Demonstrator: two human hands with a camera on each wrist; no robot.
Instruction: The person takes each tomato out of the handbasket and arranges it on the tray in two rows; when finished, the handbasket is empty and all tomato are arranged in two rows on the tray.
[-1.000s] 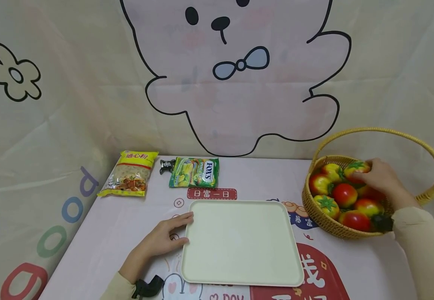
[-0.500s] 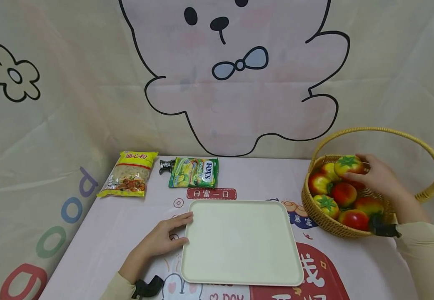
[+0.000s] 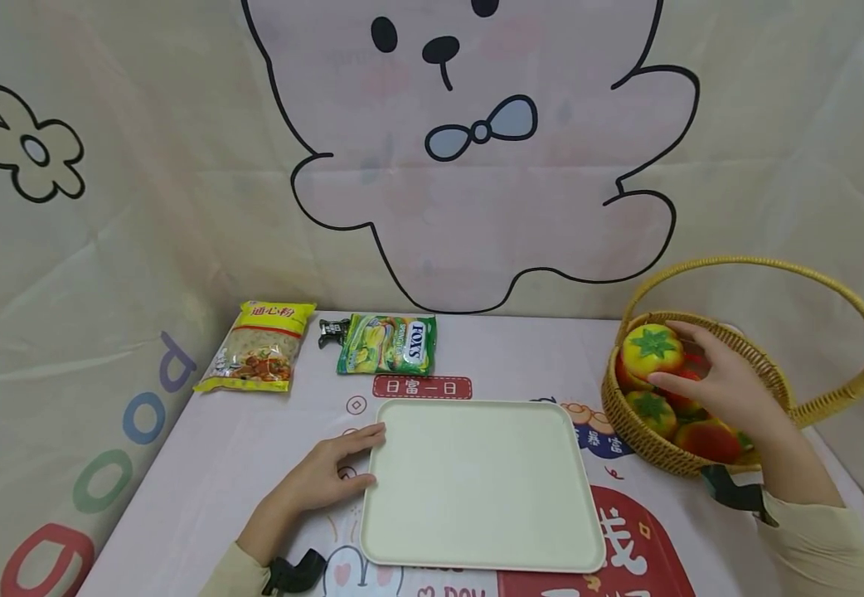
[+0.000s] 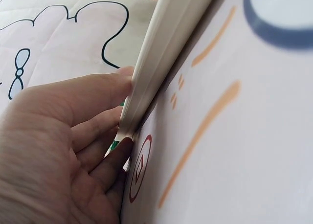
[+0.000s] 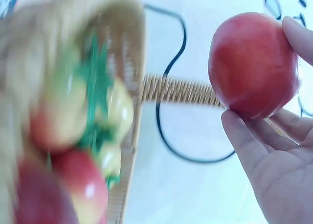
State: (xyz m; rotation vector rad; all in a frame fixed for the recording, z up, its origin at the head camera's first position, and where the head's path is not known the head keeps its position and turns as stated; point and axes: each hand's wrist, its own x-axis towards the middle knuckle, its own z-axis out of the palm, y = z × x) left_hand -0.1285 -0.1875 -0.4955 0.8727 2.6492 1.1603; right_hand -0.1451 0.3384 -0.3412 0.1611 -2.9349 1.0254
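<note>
Head: right hand [image 3: 730, 381] gripping a red-and-yellow tomato [image 3: 652, 349], green leafy top facing the camera. Tomato is at the wicker basket [image 3: 635, 427], over its left part, inside the line of the raised handle [image 3: 768, 260]; other tomatoes [image 3: 708, 439] lie in the basket. Left hand [image 3: 331, 473] has fingers extended, resting against the left edge of the pale rectangular tray [image 3: 484, 489]. Tray sits on the desk [image 3: 171, 506], left of the basket. Back of desk: yellow macaroni bag [image 3: 264, 344], small black packet [image 3: 333, 332], green FOX'S bag [image 3: 387, 344].

Left wrist: fingers touching the tray rim, not curled round it; fingertips partly hidden.

Right wrist: thumb and fingers around the tomato, smooth red side showing, clear of the basket rim. Basket and contents blurred; probably several tomatoes, exact count can't be told.
</note>
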